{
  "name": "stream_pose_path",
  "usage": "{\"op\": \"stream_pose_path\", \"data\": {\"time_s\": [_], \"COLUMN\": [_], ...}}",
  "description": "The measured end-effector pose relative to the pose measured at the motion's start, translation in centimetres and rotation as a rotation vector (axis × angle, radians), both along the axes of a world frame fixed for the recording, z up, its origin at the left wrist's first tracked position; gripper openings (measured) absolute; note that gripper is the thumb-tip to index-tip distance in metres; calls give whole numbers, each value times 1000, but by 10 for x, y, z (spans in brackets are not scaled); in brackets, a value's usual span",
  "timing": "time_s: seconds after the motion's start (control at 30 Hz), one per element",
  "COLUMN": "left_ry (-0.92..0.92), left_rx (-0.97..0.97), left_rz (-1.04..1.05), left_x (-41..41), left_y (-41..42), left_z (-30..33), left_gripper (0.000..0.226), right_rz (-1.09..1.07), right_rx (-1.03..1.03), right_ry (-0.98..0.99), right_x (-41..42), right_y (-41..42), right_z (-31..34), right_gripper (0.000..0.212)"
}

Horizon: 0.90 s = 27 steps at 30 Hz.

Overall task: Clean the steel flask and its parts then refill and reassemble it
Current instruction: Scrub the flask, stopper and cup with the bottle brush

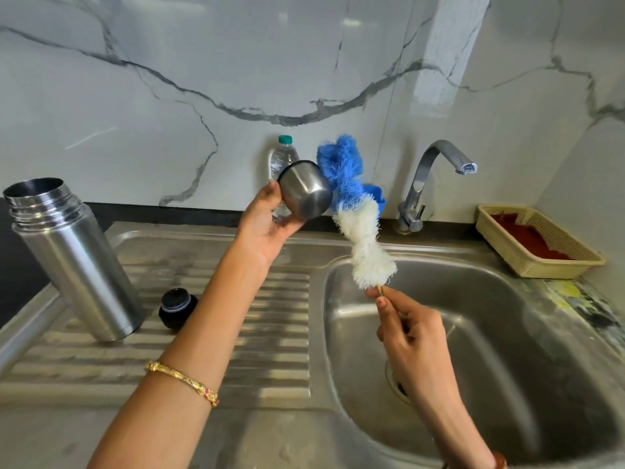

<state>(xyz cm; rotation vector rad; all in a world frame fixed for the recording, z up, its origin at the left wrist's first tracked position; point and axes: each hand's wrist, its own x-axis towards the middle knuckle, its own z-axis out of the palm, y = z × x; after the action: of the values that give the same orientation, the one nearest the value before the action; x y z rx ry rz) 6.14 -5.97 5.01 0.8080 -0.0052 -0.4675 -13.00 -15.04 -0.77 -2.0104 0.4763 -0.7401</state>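
While the left hand [267,221] grips a steel cup [305,190] above the draining board [216,319], the right hand [411,336] pinches the thin handle of a blue-and-white bottle brush [355,211] over the sink basin [500,333]. Brush bristles touch the cup's side. Steel flask [72,258]: upright, uncapped, on the draining board at left. Black stopper [178,304]: just beside the flask. Plastic water bottle [283,154]: behind the cup, against the marble wall. Tap [429,181]: behind the basin. Beige basket [537,240]: right of the tap.
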Motion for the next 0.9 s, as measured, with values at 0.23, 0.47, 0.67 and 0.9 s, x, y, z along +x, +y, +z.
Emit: {"op": "stream_pose_path", "data": {"time_s": [0.23, 0.47, 0.67, 0.9], "left_ry": [-416, -703, -681, -740], "left_rx": [450, 567, 491, 510], "left_rz": [324, 446, 459, 416], "left_x": [13, 16, 26, 9], "left_y": [-7, -3, 0, -8], "left_z": [-6, 0, 13, -6], "left_gripper": [16, 4, 7, 16], "right_rz": [-55, -97, -27, -49], "right_rx": [-42, -98, -82, -20], "right_ry": [52, -5, 7, -5], "right_x": [6, 8, 3, 6], "right_y": [-1, 8, 7, 3], "right_z": [-7, -11, 1, 4], "right_gripper": [22, 18, 20, 21]}}
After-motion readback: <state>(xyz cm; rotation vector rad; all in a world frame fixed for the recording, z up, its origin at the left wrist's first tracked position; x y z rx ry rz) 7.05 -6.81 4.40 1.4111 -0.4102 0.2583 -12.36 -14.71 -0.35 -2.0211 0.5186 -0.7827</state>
